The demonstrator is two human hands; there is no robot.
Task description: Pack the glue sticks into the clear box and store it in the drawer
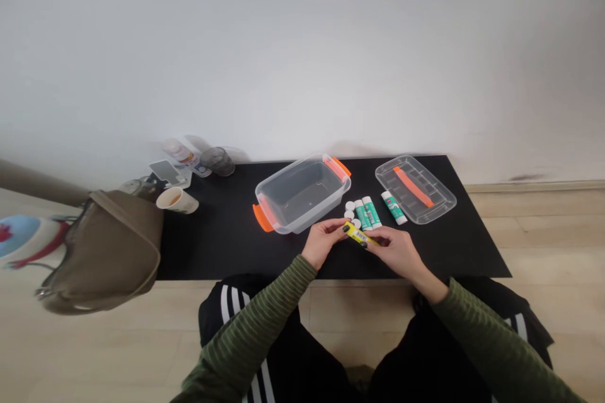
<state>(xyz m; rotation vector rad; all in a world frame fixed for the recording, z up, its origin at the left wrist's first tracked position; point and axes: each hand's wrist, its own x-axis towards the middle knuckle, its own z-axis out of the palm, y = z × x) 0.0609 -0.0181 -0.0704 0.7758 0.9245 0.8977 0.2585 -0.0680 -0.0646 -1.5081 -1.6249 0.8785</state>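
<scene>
Over the black table, I log left hand and right hand, fingers clamped on one yellow item, near green-and-white tubes.

Counter: one. On it we tally three green-and-white tubes, two side by side plus one apart. Small white round pieces: we make out three; more may be hidden. Yellow packet: one. Clear container: one, with two orange clasps. Clear lid: one, bearing one orange handle. Left end: we log one paper cup, one dark grey cup, one labelled bottle. Brown bag: one. Green sleeves: two.
</scene>
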